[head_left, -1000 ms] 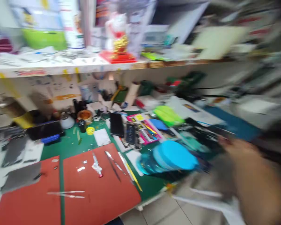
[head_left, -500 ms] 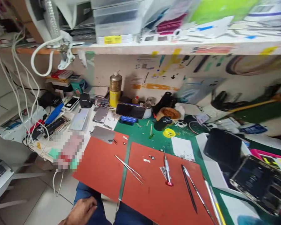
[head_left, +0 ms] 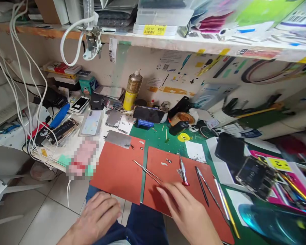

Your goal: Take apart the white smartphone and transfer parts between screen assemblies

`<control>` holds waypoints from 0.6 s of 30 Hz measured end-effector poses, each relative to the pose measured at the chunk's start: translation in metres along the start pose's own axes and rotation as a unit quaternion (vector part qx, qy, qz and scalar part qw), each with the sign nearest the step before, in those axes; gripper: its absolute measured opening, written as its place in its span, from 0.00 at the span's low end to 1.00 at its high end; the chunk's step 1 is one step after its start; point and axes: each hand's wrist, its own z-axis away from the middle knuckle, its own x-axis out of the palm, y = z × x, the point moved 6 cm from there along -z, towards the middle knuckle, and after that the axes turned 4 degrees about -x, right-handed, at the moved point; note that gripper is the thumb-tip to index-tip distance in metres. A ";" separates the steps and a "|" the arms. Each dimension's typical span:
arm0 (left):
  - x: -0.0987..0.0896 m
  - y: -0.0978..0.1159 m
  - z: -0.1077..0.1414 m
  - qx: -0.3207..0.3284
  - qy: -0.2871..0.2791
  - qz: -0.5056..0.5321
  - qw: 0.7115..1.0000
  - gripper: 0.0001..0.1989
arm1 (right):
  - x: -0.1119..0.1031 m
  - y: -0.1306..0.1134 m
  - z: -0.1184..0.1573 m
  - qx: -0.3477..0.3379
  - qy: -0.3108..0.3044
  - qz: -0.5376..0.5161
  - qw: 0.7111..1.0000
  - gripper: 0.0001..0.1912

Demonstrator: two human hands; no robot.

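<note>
Silver tweezers (head_left: 146, 171) lie slantwise across the gap between two orange-red mats, a left one (head_left: 117, 170) and a right one (head_left: 158, 163). My right hand (head_left: 187, 211) is over the front of the right mat, its fingers apart around the near end of the tweezers; whether they touch is unclear. Above my lap, my left hand (head_left: 99, 212) rests with fingers loosely bent and nothing visible in it. A small screwdriver (head_left: 183, 170) with a red end lies just beyond my right hand. Further right are a black pen-like tool (head_left: 202, 187) and a slim metal tool (head_left: 211, 190).
A phone (head_left: 148, 114) leans on a blue stand behind the mats, beside a spray can (head_left: 133, 90). An opened device (head_left: 256, 177) sits in a white box at right, near a clear blue visor-like piece (head_left: 275, 217). White cables (head_left: 28, 85) hang at left; a shelf (head_left: 206, 42) overhangs.
My right hand has come into view and reached the near end of the tweezers. My left hand has moved slightly up and right, its fingers less curled. The camera view has shifted.
</note>
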 end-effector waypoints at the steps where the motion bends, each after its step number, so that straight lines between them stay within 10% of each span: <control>1: -0.002 -0.005 -0.002 -0.003 0.000 -0.017 1.000 0.14 | 0.008 -0.002 -0.020 -0.004 -0.016 0.040 0.999 0.17; 8: 0.011 -0.035 -0.018 0.003 -0.075 -0.118 0.990 0.22 | 0.057 0.003 -0.074 -0.015 -0.191 0.168 0.967 0.10; 18: 0.015 -0.042 -0.021 0.012 -0.075 -0.134 0.988 0.19 | 0.073 -0.015 -0.075 -0.119 -0.107 0.213 0.964 0.14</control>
